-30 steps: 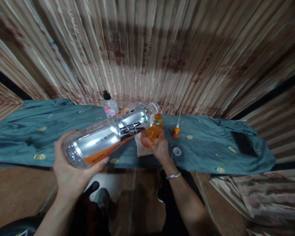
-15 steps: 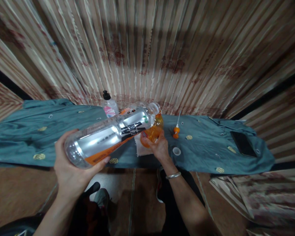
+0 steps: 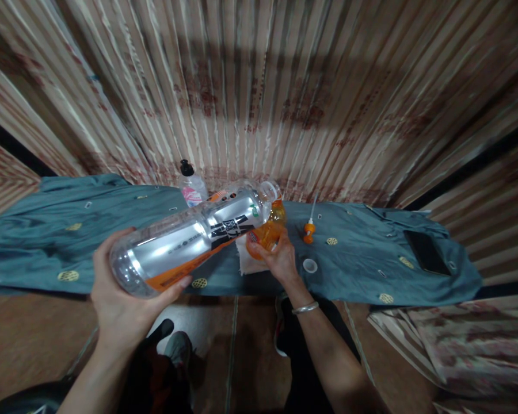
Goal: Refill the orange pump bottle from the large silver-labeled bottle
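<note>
My left hand [image 3: 127, 293] is wrapped round the base end of a large clear plastic bottle [image 3: 190, 244] with a silver, black and orange label. That bottle lies tilted in the air, its uncapped mouth up and to the right, over the neck of an orange bottle [image 3: 265, 237]. Whether the two mouths touch, and whether liquid flows, I cannot make out. The orange bottle is gripped by my right hand [image 3: 282, 259], a bangle on the wrist. Beneath it a pale cloth [image 3: 248, 261] shows in part.
An orange pump head [image 3: 309, 231] with a thin tube lies right of the bottles, near a white cap [image 3: 309, 265]. A clear bottle with a black top [image 3: 193, 187] stands behind. A phone [image 3: 426, 252] rests rightward on the green cloth-covered table [image 3: 354, 270]; a pleated curtain [image 3: 259, 86] hangs behind.
The base end of the large bottle and my left hand have shifted very slightly left. My right hand and the orange bottle stay almost still.
</note>
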Tool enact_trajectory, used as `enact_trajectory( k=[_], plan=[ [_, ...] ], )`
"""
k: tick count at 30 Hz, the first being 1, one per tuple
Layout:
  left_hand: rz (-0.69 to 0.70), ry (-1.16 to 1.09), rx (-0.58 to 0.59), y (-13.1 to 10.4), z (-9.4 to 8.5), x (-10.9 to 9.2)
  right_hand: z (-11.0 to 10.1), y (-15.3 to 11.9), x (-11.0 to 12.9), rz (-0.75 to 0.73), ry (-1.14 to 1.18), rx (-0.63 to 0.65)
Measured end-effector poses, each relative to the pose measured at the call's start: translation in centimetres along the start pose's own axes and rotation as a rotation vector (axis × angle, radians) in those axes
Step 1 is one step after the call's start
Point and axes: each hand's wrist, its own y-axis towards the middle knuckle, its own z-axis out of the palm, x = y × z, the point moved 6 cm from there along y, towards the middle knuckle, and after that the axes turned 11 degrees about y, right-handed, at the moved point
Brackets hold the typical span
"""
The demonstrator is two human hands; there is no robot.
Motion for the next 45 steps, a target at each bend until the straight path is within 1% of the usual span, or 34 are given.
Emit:
enact_trajectory(
  k=[4, 8, 16, 21, 27, 35, 40, 45],
  plan=[
    [0.013, -0.002, -0.004, 0.0, 0.1, -0.2, -0.1, 0.0, 0.2, 0.012, -0.006, 0.001],
    [0.017, 0.006, -0.003, 0.0, -0.1, 0.1, -0.2, 0.0, 0.4, 0.004, 0.004, -0.006],
    [-0.02, -0.016, -0.001, 0.0, 0.1, 0.4, -0.6, 0.5, 0.0, 0.029, -0.048, -0.037],
    [-0.047, -0.029, 0.005, 0.1, 0.1, 0.3, -0.7, 0.8, 0.3, 0.028, -0.067, -0.025],
    [-0.028, -0.029, 0.006, 0.1, -0.1, 0.2, -0.5, 1.0, 0.6, 0.051, -0.111, -0.01],
    [-0.067, -0.03, 0.0, -0.2, 0.1, 0.9, -0.2, 0.9, 0.8, -0.042, -0.146, 0.004],
    [-0.118, -0.038, 0.029, -0.1, 0.4, 1.0, 0.2, 1.0, 0.5, -0.094, -0.177, 0.004],
    [-0.124, -0.035, 0.034, -0.1, 0.2, 1.1, 0.6, 0.9, 0.0, -0.144, -0.23, -0.034]
  ],
)
